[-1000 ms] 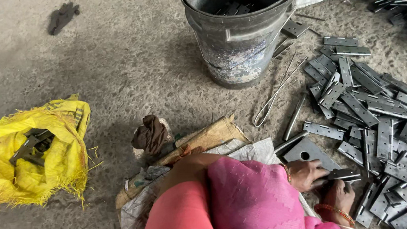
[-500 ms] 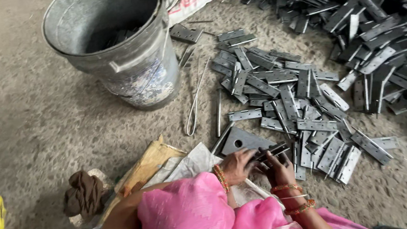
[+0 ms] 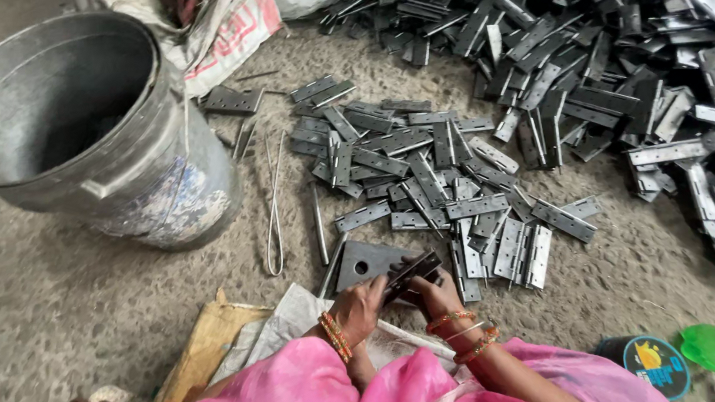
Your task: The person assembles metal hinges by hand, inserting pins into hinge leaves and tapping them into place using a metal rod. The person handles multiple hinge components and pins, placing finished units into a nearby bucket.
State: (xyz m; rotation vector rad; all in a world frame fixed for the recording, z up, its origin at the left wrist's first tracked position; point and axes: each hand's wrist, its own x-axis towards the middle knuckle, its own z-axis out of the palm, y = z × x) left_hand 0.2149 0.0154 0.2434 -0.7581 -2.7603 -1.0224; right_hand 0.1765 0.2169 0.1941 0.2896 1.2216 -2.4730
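Both hands meet low in the head view, just above the pink-clad lap. The left hand (image 3: 359, 307) and the right hand (image 3: 438, 294) are each closed on one dark metal hinge (image 3: 410, 273), which lies between them, its long axis slanting up and away toward the right hand. Both hands are on it, neither nearer than the other. Just beyond the left hand lies a flat grey plate (image 3: 368, 263) with a hole. Farther out and rightward from the right hand spreads a small heap of hinges (image 3: 424, 168) on the floor; well beyond the left hand stands a metal bucket (image 3: 108, 155). Farthest off is the large hinge pile (image 3: 621, 36).
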